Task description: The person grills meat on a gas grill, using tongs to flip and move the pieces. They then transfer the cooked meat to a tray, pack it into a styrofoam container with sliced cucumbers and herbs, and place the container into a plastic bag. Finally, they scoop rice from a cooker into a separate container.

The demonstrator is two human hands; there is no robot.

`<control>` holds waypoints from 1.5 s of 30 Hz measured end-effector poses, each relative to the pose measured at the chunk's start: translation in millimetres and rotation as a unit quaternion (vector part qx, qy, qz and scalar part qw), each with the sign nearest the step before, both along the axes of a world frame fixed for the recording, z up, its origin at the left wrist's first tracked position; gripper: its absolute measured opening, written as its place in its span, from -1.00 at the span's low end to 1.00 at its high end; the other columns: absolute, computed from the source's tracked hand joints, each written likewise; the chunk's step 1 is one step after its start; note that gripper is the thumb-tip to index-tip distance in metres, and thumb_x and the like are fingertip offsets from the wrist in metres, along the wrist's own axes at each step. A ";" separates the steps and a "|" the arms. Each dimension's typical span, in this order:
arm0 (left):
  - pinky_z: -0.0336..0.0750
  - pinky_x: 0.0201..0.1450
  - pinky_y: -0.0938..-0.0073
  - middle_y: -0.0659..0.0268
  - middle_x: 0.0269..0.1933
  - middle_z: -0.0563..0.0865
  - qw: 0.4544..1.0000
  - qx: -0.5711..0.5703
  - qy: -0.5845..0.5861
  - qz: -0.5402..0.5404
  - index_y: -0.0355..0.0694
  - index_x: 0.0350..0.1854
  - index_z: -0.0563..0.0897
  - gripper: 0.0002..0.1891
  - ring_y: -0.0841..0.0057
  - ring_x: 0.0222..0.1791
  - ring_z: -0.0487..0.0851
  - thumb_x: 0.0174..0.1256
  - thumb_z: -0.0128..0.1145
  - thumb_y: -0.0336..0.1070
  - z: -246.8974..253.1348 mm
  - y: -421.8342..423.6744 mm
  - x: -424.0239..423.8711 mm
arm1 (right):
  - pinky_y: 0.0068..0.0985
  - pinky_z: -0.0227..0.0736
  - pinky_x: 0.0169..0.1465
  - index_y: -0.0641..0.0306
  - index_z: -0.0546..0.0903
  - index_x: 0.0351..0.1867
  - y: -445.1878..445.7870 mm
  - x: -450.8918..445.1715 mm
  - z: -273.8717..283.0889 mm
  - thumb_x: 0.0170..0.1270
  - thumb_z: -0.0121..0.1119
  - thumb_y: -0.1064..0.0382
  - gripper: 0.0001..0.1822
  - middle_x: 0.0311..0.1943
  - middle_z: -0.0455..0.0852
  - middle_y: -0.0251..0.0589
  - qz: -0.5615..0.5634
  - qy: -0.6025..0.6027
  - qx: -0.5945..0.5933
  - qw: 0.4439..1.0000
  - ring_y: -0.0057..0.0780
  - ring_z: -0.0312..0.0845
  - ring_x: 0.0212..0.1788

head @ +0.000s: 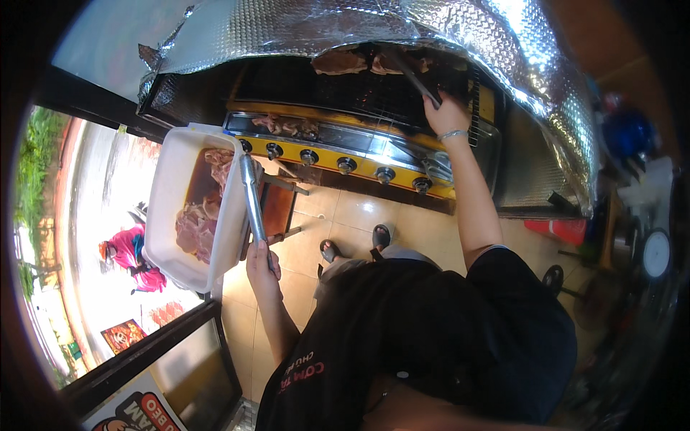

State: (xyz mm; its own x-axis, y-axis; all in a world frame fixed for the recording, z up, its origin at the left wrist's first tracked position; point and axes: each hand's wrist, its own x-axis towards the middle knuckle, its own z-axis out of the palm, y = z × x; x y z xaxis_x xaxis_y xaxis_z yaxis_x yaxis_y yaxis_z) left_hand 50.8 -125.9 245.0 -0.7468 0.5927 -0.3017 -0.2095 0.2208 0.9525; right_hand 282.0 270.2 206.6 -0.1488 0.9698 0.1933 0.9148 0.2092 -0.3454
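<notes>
My left hand (263,263) grips the handle end of metal tongs (250,188), whose far end rests by the rim of a white plastic tub (161,215). Raw meat slices (199,229) lie in dark marinade inside that tub. Stretched over the grill (280,86), my right hand (448,116) holds a long dark utensil (411,75), perhaps another pair of tongs. Its tip reaches a meat slice (385,64) on the grate, partly hidden under the foil hood. Another slice (338,62) lies to its left. Small meat pieces (285,126) sit on the front metal ledge.
Crumpled foil sheeting (323,24) hangs low over the grill. Several knobs (346,164) line the yellow front panel. A wooden stool (277,207) stands beside the tub. Metal tongs (437,166) lie on the ledge at right. Outside on the left is a person in pink (129,250).
</notes>
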 end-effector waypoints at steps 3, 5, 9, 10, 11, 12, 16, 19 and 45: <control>0.01 -0.76 0.74 0.51 -0.71 0.30 1.000 -0.011 0.004 -0.029 -0.29 -0.15 0.56 -0.65 0.82 -0.78 0.17 0.44 -0.07 -0.06 -11.9 -7.4 -20.9 | -0.21 0.57 -0.24 0.20 0.66 -0.15 -16.1 -0.1 -27.3 0.17 0.11 -0.06 -0.59 -0.43 0.71 0.02 -0.005 -0.039 0.032 0.999 -0.07 0.68 -0.34; 0.01 -0.76 0.73 0.50 -0.70 0.31 0.999 -0.001 0.009 -0.042 -0.29 -0.14 0.57 -0.64 0.82 -0.78 0.18 0.44 -0.06 -0.05 -8.7 -9.0 -33.7 | -0.21 0.57 -0.24 0.19 0.66 -0.16 -17.7 -14.9 -34.3 0.17 0.11 -0.06 -0.60 -0.43 0.72 0.02 -0.001 -0.044 0.065 0.997 -0.07 0.68 -0.33; 0.02 -0.75 0.74 0.51 -0.68 0.33 1.000 0.023 0.015 -0.013 -0.28 -0.13 0.57 -0.65 0.81 -0.77 0.19 0.42 -0.05 -0.05 1.7 -1.9 -62.2 | -0.16 0.56 -0.18 0.15 0.66 -0.16 4.2 -41.4 -38.3 0.16 0.11 -0.07 -0.61 -0.35 0.72 0.02 -0.009 -0.067 0.044 0.997 -0.04 0.67 -0.26; 0.01 -0.74 0.73 0.51 -0.68 0.33 0.999 0.038 0.023 -0.002 -0.26 -0.15 0.57 -0.66 0.81 -0.77 0.19 0.42 -0.05 -0.05 6.4 -6.2 -70.2 | -0.16 0.55 -0.15 0.12 0.66 -0.15 -0.9 -54.8 -20.4 0.16 0.11 -0.09 -0.60 -0.32 0.73 0.01 -0.006 -0.092 0.015 0.996 -0.03 0.67 -0.23; 0.01 -0.74 0.73 0.52 -0.67 0.33 0.998 0.058 0.031 0.012 -0.25 -0.16 0.57 -0.68 0.81 -0.77 0.19 0.42 -0.05 -0.06 12.6 -11.1 -79.0 | -0.15 0.55 -0.16 0.11 0.66 -0.14 -2.9 -60.0 -13.0 0.17 0.10 -0.11 -0.59 -0.33 0.73 0.01 0.021 -0.093 0.052 0.994 -0.02 0.67 -0.25; 0.01 -0.74 0.73 0.52 -0.67 0.33 0.996 0.074 0.039 0.027 -0.23 -0.18 0.56 -0.69 0.81 -0.77 0.19 0.42 -0.05 -0.06 18.0 -18.7 -88.6 | -0.14 0.54 -0.18 0.12 0.65 -0.10 -13.2 -70.3 5.2 0.18 0.09 -0.12 -0.57 -0.36 0.72 0.03 0.032 -0.081 0.057 0.995 -0.01 0.66 -0.25; -0.03 -0.73 0.73 0.53 -0.67 0.33 0.977 0.127 0.017 0.171 -0.14 -0.29 0.51 -0.76 0.81 -0.75 0.17 0.42 -0.06 -0.08 19.0 -76.1 -138.9 | -0.24 0.55 -0.26 0.14 0.64 -0.05 -82.6 -131.4 67.4 0.18 0.15 -0.12 -0.55 -0.42 0.72 0.00 0.210 0.021 0.172 0.962 -0.07 0.67 -0.32; -0.04 -0.70 0.74 0.55 -0.67 0.31 0.962 0.117 0.096 0.228 -0.21 -0.16 0.58 -0.72 0.84 -0.74 0.16 0.44 -0.05 -0.09 22.3 -123.7 -163.9 | -0.31 0.54 -0.24 0.15 0.63 -0.02 -155.0 -210.4 126.8 0.21 0.18 -0.04 -0.59 -0.32 0.72 -0.06 0.419 0.026 0.139 0.897 -0.13 0.67 -0.30; 0.42 -0.36 0.17 0.00 -0.50 0.59 0.905 -0.263 0.334 0.029 -0.25 -0.26 0.57 -0.69 0.06 -0.43 0.62 0.32 0.06 -0.06 36.3 -170.0 -224.6 | -0.32 0.53 -0.14 0.18 0.74 -0.21 -190.3 -334.2 90.7 0.10 0.23 -0.08 -0.60 -0.34 0.73 -0.03 0.495 -0.042 -0.074 0.865 -0.14 0.67 -0.28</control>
